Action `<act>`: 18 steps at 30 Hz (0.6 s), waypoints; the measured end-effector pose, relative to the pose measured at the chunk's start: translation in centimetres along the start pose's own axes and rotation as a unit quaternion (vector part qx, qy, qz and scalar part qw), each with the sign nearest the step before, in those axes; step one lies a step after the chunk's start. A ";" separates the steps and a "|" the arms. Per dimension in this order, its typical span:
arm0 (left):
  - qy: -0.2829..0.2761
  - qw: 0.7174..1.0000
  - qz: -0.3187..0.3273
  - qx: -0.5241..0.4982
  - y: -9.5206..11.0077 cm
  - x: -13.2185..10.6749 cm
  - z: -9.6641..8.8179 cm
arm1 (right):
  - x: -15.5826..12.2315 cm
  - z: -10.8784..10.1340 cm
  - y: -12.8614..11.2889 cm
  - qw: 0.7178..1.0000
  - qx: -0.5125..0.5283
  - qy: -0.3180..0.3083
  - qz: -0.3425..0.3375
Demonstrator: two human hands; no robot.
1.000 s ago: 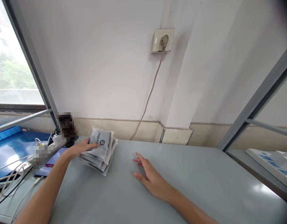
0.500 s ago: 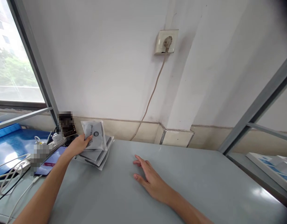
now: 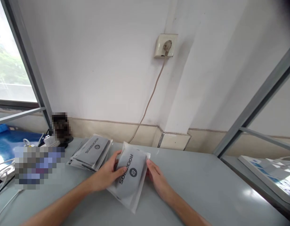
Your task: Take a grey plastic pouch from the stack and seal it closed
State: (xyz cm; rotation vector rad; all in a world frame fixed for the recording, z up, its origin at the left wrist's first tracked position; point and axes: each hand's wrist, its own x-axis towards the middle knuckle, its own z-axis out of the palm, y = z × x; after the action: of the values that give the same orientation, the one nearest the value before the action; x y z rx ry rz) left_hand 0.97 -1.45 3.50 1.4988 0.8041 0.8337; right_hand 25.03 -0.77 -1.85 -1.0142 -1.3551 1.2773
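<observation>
A frosted plastic pouch [image 3: 131, 175] with a grey item and dark lettering inside lies tilted over the grey table [image 3: 206, 188], in the middle. My left hand [image 3: 109, 174] grips its left edge, thumb on top. My right hand [image 3: 156, 177] holds its right edge. To the left, a stack of the same pouches [image 3: 90, 152] rests on the table, apart from both hands.
A wall socket [image 3: 164, 45] with a plugged cable hangs above. At far left are a blurred patch, white cables [image 3: 3, 175], a charger and a blue tray [image 3: 3, 138]. A metal frame bar [image 3: 253, 103] slants at right, with white and blue trays [image 3: 265, 171] beyond.
My left hand lifted the top pouch off the stack and carried it right to the table's middle. My right hand rose from the table and took hold of its right edge.
</observation>
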 end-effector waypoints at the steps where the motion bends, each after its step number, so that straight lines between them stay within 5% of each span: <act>1: -0.010 1.000 0.002 -0.006 -0.4 0.0 0.5 | 0.1 -0.1 -0.1 1.000 0.013 0.013 0.012; 6: 0.006 0.998 -0.035 -0.051 -2.1 0.4 1.5 | -0.2 0.0 -0.6 1.000 -0.005 -0.007 0.017; 14: 0.174 0.985 -0.021 0.005 -4.2 1.9 1.1 | 0.0 -0.4 -0.5 0.999 -0.045 0.007 0.010; 18: 0.190 0.980 -0.027 0.045 -4.9 2.0 0.7 | 0.4 -0.8 -0.1 0.998 -0.066 0.020 0.000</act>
State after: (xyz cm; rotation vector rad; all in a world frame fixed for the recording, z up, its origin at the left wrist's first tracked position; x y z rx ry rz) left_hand 2.48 0.33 -1.27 1.4079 1.1721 1.0721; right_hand 25.74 -0.30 -1.69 -1.1245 -1.4235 1.1732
